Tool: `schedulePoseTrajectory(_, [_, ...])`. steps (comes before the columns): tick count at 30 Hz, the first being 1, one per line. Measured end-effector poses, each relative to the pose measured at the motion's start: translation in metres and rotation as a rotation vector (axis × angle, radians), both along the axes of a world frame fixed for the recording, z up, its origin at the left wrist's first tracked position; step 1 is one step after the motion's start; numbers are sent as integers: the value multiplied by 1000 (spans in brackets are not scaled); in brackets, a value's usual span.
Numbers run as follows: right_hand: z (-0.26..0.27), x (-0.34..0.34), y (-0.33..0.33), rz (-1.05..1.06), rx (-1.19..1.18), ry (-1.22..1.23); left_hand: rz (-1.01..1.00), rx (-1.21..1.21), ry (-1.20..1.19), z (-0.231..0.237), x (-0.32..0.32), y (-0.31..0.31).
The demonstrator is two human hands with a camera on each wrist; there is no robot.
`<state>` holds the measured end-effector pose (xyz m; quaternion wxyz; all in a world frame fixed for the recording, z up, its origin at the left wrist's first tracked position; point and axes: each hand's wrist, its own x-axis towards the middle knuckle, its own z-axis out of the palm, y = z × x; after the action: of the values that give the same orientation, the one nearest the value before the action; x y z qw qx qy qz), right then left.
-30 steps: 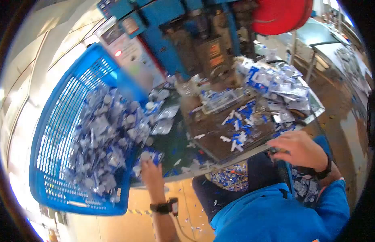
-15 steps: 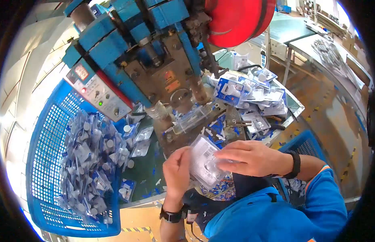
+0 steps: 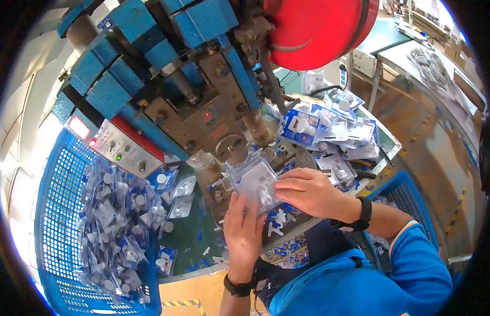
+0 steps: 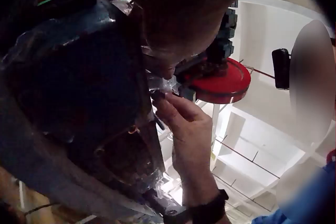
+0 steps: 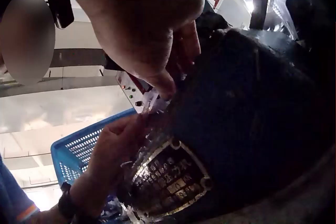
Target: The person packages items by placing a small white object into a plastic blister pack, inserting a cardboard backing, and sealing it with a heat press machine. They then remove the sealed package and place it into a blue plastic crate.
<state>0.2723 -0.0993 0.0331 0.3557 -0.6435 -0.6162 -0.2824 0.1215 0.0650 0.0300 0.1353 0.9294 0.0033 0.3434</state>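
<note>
A clear plastic blister pack (image 3: 251, 184), with a barcode and a small fitting showing through, lies tilted under the press head (image 3: 208, 118). At its near left edge my left hand (image 3: 243, 234) grips the pack, fingers extended over the plastic. My right hand (image 3: 311, 194) pinches the right edge, seen also in the left wrist view, where thumb and fingertips of the right hand (image 4: 186, 129) meet at the plastic. In the right wrist view the left hand (image 5: 113, 148) is at the clear pack edge (image 5: 151, 100). The far end of the pack overlaps the machine's bed.
A blue basket (image 3: 50, 210) heaped with blister packs (image 3: 118, 226) stands at left. More packs (image 3: 329, 126) are piled right of the press. White and blue scraps (image 3: 279, 218) litter the bed. A control box (image 3: 126, 150) and a red wheel (image 3: 316, 34) flank the machine.
The left hand has come from beside the basket to the middle with a blister pack. The right hand has joined it, and both have moved the pack forward under the press head.
</note>
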Motion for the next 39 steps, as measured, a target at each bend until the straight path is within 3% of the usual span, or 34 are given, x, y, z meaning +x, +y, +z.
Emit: schedulePoseTrajectory(39, [-4,9,15,-33,-31,123,-12,-108,0,3,16,11])
